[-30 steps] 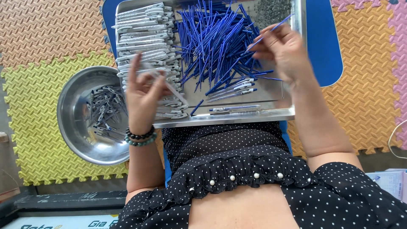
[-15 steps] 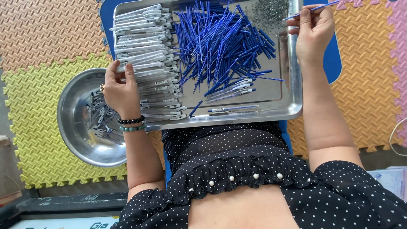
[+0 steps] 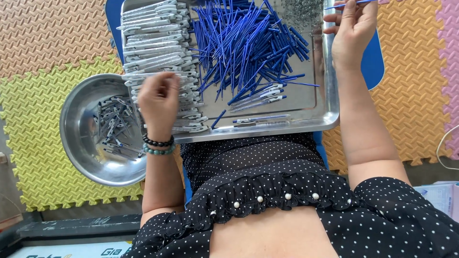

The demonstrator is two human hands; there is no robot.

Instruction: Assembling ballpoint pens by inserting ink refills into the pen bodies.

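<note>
The person is sitting with a steel tray (image 3: 330, 102) across the lap. The left hand (image 3: 159, 102) is hovering over the stack of white barrels (image 3: 155, 36) at the tray's left side, fingers curled downward; whether they are gripping anything cannot be determined. The right hand (image 3: 353, 29) is holding one blue refill (image 3: 345, 5) pinched in its fingers above the tray's far right corner. A refill pile (image 3: 246, 45) is occupying the tray's centre. A steel bowl (image 3: 76, 138) of grey clips is sitting beside the left hand on foam mats (image 3: 33, 57).

I see a black blouse (image 3: 306, 205) with white dots, pearl buttons along the ruffle; two bead bracelets (image 3: 158, 145), black and green.
</note>
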